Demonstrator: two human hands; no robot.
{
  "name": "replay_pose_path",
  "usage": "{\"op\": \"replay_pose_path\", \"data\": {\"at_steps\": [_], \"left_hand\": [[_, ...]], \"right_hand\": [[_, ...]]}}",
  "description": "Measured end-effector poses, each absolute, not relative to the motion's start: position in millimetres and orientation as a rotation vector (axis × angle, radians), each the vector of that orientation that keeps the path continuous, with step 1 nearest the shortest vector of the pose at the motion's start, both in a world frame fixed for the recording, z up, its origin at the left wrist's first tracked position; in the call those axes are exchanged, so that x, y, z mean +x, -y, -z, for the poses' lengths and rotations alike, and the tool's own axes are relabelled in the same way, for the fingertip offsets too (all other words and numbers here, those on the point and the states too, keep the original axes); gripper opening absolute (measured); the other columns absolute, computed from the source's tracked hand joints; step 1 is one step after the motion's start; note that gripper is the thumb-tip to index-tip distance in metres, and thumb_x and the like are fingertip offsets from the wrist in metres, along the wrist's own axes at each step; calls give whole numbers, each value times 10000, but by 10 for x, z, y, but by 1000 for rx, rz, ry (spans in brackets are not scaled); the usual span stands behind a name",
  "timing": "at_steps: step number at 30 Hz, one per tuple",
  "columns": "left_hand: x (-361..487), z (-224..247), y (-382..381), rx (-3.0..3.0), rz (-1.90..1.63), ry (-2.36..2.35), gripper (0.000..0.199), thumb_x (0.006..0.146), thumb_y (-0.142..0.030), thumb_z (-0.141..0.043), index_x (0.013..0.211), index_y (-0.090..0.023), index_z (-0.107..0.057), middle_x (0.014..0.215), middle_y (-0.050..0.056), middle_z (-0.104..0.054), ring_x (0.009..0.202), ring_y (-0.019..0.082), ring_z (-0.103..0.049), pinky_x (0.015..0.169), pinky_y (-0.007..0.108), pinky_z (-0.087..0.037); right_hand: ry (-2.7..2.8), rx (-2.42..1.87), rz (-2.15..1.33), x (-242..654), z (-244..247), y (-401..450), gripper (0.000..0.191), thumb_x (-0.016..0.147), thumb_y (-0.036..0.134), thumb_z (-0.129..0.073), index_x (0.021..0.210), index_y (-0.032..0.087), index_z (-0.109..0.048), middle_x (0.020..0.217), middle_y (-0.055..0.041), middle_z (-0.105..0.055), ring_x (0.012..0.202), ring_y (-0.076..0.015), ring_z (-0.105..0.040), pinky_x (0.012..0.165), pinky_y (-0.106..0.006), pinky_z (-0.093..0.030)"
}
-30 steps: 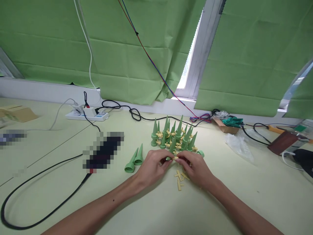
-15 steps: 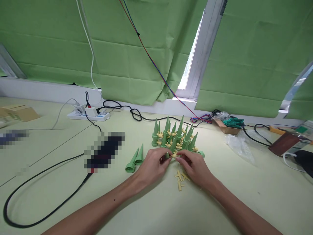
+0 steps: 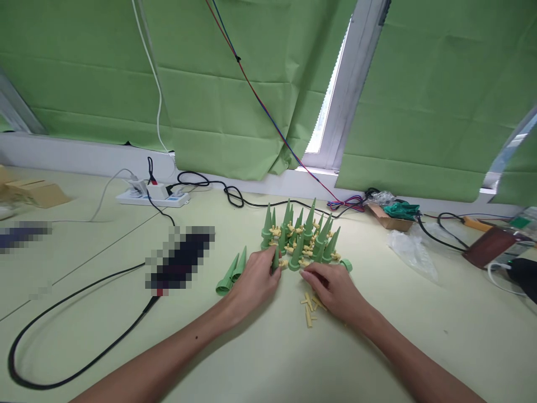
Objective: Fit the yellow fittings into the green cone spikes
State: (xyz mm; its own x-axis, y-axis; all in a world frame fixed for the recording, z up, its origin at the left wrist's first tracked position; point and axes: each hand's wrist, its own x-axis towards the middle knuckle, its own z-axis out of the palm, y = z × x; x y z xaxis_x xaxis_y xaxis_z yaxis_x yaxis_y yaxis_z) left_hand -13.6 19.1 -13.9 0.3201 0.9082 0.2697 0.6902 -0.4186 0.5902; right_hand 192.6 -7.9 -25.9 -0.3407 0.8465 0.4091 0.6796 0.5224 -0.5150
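My left hand (image 3: 258,277) is closed around a green plant watering spike (image 3: 275,259) held point up, with a pale yellow valve (image 3: 283,263) at its right side. My right hand (image 3: 329,282) hovers just right of it, thumb and fingertips drawn together; what is between them, if anything, I cannot make out. Behind both hands stands a cluster of green spikes (image 3: 297,253) with yellow valves on them. Several loose yellow valve pieces (image 3: 309,316) lie below my right hand. Two plain green spikes (image 3: 227,278) lean beside my left hand.
A blurred dark device (image 3: 182,263) with a black cable lies to the left. At the back stand a white power strip (image 3: 178,200) and loose cords. On the right are a clear plastic bag (image 3: 411,252), a small cardboard box (image 3: 390,221) and a dark red item (image 3: 486,246).
My left hand has moved left with the spike and its valve, away from my right hand. The right hand has stayed nearly in place.
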Motion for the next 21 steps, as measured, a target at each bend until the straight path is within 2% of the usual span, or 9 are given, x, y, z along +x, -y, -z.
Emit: {"op": "replay_pose_path", "data": {"at_steps": [7,11,14,21], "left_hand": [[-140,209,-233,2198,-892,-1359,121,833,-89,-509,859,-205,-489,803,19,-617,713,180,-594,625,264,-406],[-138,230,-243,2170,-897,-1370,122,829,-102,-527,868,-203,-471,844,24,-612,718,176,-588,615,267,-420],[-134,224,-234,2154,-898,-1374,135,831,-111,-518,936,-194,-502,885,34,-609,731,175,-585,630,278,-436],[-171,160,-194,2222,-867,-1434,347,809,-60,-457,1127,-193,-499,1138,84,-581,820,190,-595,702,302,-462]], "right_hand": [[2146,-1236,-332,1913,242,90,299,991,288,-454,739,193,-585,623,7,-587,561,-138,-516,559,-252,-341],[2142,-1221,-316,1921,252,92,280,990,287,-457,771,193,-604,648,-3,-615,575,-145,-534,565,-254,-351],[2139,-1206,-302,1927,263,89,272,992,290,-453,801,193,-620,678,-13,-641,596,-152,-554,575,-259,-365],[2119,-1177,-304,1935,263,94,273,995,287,-452,799,191,-616,680,-12,-638,592,-150,-547,573,-262,-368]]}}
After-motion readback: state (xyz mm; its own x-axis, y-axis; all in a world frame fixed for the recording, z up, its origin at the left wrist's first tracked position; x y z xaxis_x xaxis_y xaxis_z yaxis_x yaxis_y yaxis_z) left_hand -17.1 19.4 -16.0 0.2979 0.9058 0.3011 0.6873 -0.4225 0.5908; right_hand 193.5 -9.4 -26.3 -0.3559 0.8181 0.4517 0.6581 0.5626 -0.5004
